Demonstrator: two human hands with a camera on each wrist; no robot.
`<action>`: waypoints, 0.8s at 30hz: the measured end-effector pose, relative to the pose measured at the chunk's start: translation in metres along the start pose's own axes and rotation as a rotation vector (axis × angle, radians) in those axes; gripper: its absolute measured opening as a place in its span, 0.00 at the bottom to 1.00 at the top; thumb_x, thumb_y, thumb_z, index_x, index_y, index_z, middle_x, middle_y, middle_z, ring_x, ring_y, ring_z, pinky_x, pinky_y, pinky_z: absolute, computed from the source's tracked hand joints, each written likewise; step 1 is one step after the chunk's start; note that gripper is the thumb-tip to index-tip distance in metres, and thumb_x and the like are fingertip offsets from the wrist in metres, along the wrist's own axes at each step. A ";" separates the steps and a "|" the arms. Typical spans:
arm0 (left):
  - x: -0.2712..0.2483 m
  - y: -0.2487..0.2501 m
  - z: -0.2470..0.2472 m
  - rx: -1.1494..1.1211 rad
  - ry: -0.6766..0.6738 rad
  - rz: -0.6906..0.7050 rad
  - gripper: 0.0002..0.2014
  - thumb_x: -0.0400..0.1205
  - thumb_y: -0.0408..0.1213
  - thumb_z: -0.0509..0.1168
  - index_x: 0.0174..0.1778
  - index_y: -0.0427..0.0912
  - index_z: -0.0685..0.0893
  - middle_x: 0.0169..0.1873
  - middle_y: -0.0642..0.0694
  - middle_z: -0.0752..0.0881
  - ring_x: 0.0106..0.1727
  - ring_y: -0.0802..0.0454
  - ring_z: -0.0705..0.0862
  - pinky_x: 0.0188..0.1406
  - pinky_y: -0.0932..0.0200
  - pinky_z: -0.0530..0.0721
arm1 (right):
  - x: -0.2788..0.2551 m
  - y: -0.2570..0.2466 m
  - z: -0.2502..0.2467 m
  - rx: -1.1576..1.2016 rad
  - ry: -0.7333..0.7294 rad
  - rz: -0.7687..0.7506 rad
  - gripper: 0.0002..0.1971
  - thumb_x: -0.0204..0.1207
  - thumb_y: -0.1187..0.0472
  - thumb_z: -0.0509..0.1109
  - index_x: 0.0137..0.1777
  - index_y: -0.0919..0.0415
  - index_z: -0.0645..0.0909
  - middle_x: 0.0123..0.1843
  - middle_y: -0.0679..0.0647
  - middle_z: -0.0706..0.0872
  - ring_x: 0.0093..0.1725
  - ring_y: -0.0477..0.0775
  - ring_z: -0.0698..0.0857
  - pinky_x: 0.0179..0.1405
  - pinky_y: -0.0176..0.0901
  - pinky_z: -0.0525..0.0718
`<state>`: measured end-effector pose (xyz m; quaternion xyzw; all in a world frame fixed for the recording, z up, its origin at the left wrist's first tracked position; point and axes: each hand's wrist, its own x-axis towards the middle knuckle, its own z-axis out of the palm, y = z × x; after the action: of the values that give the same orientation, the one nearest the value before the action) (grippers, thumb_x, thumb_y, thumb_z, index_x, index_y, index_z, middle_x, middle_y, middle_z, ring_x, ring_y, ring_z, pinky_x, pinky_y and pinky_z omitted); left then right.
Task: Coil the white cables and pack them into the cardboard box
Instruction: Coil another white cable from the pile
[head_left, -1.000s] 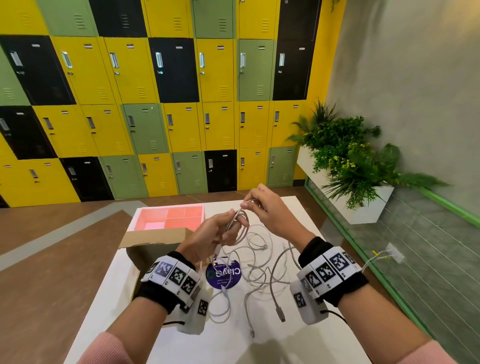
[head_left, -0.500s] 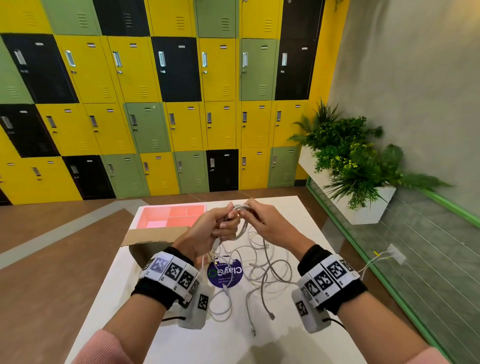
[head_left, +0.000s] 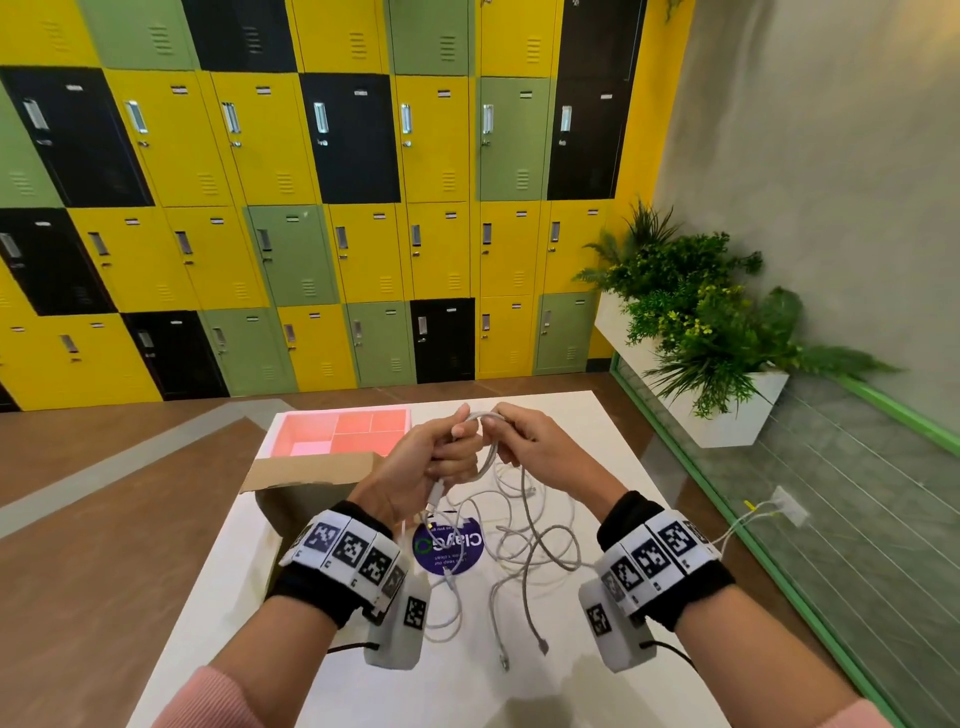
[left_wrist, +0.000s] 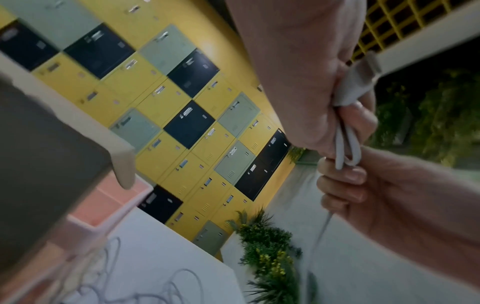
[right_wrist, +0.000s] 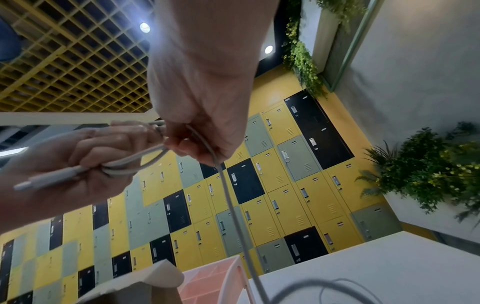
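Above the white table (head_left: 587, 415) both hands meet on one white cable (head_left: 485, 452). My left hand (head_left: 436, 457) grips a small bundle of its loops (right_wrist: 135, 162), with a white plug (left_wrist: 363, 76) sticking out of the fist. My right hand (head_left: 524, 441) pinches the same cable (right_wrist: 205, 142), whose free length hangs down to the table. More loose white cables (head_left: 540, 551) lie tangled on the table below. The open cardboard box (head_left: 306, 480) stands left of my left wrist.
A pink divided tray (head_left: 343, 434) sits behind the box. A round purple sticker (head_left: 449, 545) lies under the cables. Lockers (head_left: 332, 208) fill the far wall. A white planter with green plants (head_left: 701, 332) stands at the right by a green-framed glass rail (head_left: 779, 571).
My right hand has come in to the left hand, laying another turn on the bundle. The hanging length has shortened and its loose plug end has slid across the table.
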<state>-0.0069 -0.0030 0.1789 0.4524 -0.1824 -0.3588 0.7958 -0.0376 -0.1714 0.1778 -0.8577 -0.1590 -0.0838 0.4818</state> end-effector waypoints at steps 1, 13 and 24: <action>0.000 0.002 0.002 -0.030 -0.021 0.007 0.19 0.86 0.45 0.53 0.28 0.46 0.71 0.17 0.56 0.61 0.13 0.64 0.59 0.17 0.67 0.59 | -0.001 -0.001 -0.001 0.066 -0.005 0.009 0.13 0.86 0.57 0.57 0.41 0.56 0.76 0.29 0.49 0.75 0.30 0.44 0.73 0.32 0.36 0.72; 0.001 0.014 0.011 -0.021 -0.041 0.226 0.26 0.89 0.47 0.45 0.66 0.34 0.81 0.20 0.53 0.54 0.17 0.59 0.52 0.18 0.69 0.60 | 0.002 0.015 0.005 0.084 0.124 0.119 0.10 0.87 0.63 0.52 0.48 0.60 0.74 0.35 0.51 0.77 0.33 0.47 0.75 0.37 0.35 0.75; 0.009 0.005 0.003 0.389 0.170 0.323 0.15 0.89 0.38 0.49 0.66 0.40 0.76 0.44 0.45 0.91 0.51 0.52 0.89 0.57 0.59 0.79 | -0.013 0.024 0.027 -0.533 -0.380 0.167 0.11 0.84 0.67 0.54 0.57 0.61 0.77 0.55 0.60 0.85 0.52 0.60 0.83 0.52 0.50 0.79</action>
<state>-0.0004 -0.0094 0.1843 0.5904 -0.2504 -0.1463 0.7533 -0.0413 -0.1631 0.1405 -0.9638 -0.1474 0.0788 0.2076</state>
